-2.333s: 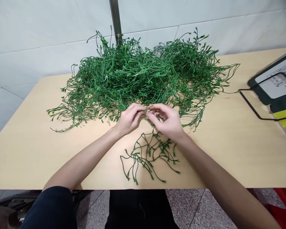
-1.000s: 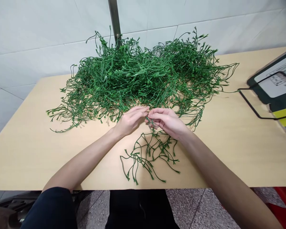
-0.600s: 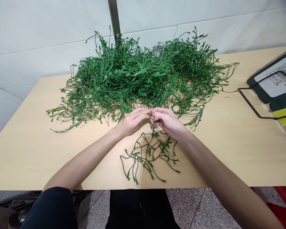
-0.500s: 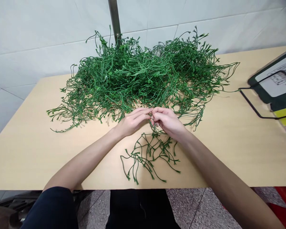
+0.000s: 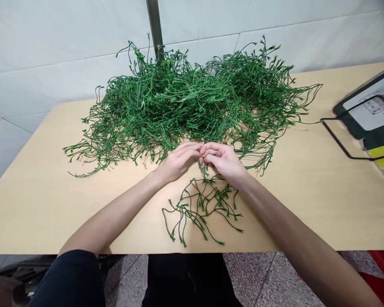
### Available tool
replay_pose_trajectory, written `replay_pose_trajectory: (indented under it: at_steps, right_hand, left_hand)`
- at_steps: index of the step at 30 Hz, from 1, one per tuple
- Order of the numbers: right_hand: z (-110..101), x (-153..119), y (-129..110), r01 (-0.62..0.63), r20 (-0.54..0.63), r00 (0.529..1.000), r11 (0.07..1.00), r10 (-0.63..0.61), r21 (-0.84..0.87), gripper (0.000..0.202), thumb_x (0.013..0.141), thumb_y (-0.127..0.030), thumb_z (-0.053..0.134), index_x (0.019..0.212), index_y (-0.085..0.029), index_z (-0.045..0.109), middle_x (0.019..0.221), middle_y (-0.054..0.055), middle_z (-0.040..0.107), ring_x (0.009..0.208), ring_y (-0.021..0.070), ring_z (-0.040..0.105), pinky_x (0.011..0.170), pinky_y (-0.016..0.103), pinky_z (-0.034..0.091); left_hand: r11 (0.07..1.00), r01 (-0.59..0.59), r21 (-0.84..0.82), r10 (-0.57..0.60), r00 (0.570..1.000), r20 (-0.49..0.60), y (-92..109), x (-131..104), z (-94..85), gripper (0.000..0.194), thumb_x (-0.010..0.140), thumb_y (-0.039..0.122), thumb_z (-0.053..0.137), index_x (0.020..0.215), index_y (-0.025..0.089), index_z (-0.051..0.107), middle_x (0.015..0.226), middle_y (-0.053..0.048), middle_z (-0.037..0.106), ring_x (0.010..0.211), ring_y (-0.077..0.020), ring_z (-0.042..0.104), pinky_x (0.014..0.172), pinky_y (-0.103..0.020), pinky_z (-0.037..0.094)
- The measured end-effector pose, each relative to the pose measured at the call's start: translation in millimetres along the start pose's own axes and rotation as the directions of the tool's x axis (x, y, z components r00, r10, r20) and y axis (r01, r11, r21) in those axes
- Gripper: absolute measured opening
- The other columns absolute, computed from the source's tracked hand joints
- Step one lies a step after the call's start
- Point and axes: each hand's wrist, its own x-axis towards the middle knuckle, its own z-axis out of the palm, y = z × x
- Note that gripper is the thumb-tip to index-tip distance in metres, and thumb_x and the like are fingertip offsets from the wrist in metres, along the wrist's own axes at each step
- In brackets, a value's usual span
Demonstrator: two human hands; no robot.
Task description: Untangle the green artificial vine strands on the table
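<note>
My left hand (image 5: 178, 162) and my right hand (image 5: 222, 161) meet fingertip to fingertip at the front edge of a large heap of green artificial plant stems (image 5: 179, 98). Both are closed in a pinch on a thin green stem (image 5: 203, 168), part of which hangs below the fingertips; the rest is hidden by the fingers. Just below my hands a small tangle of branching green stems (image 5: 200, 209) lies loose on the table. Its strands are thin, with small forked tips, and the hanging stem reaches down to its upper end.
The light wooden table (image 5: 45, 204) stands against a white tiled wall (image 5: 67, 34). Behind the heap rises a metal post (image 5: 154, 25). At the right are a dark box with a white label (image 5: 374, 108) and a black wire frame (image 5: 336, 140). Something red (image 5: 380, 273) shows below the table.
The fingers of my right hand have shifted slightly left and loosened a little from their tighter curl. My left hand, the heap and the small tangle look nearly the same.
</note>
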Motion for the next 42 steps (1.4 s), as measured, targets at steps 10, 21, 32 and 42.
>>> replay_pose_trajectory:
  at_steps: [10, 21, 32, 42]
  right_hand:
    - [-2, -1, -4, -0.066, -0.066, 0.995, 0.997, 0.068, 0.046, 0.012, 0.058, -0.020, 0.065, 0.070, -0.017, 0.065, 0.059, 0.002, 0.067, 0.054, 0.0141, 0.060, 0.051, 0.026, 0.041]
    - [-1, -2, -7, -0.083, -0.057, 0.994, 0.989, 0.090, 0.119, 0.016, 0.054, -0.020, 0.072, 0.069, -0.017, 0.068, 0.059, 0.000, 0.065, 0.057, 0.0122, 0.056, 0.055, 0.027, 0.039]
    - [4, 0, 6, 0.056, -0.101, 0.994, 0.998, -0.052, 0.041, 0.015, 0.055, -0.012, 0.060, 0.068, -0.020, 0.059, 0.057, -0.007, 0.057, 0.051, 0.0068, 0.045, 0.053, 0.023, 0.037]
    - [-5, 3, 5, 0.158, -0.107, 0.982, 0.988, -0.157, 0.001, 0.019, 0.059, -0.015, 0.067, 0.076, -0.020, 0.060, 0.073, -0.002, 0.061, 0.069, 0.0117, 0.057, 0.068, 0.028, 0.049]
  left_hand:
    - [1.000, -0.011, 0.020, 0.011, 0.999, -0.043, -4, -1, 0.2, 0.018, 0.096, 0.007, 0.048, 0.108, 0.014, 0.059, 0.113, -0.015, 0.071, 0.114, -0.0193, 0.066, 0.093, -0.039, 0.060]
    - [1.000, -0.018, 0.018, 0.019, 1.000, -0.013, -3, -2, 0.6, 0.023, 0.097, 0.008, 0.044, 0.112, 0.017, 0.059, 0.111, -0.012, 0.071, 0.111, -0.0190, 0.065, 0.090, -0.039, 0.058]
    - [0.994, -0.021, 0.106, 0.011, 0.995, 0.098, 2, 1, -3.4, 0.015, 0.097, 0.019, 0.053, 0.109, 0.015, 0.062, 0.094, -0.008, 0.070, 0.080, -0.0141, 0.056, 0.074, -0.028, 0.051]
    - [0.979, 0.162, 0.120, -0.164, 0.986, 0.005, -5, -1, -3.7, 0.024, 0.098, 0.009, 0.039, 0.106, 0.016, 0.060, 0.089, -0.007, 0.068, 0.081, -0.0145, 0.059, 0.072, -0.028, 0.051]
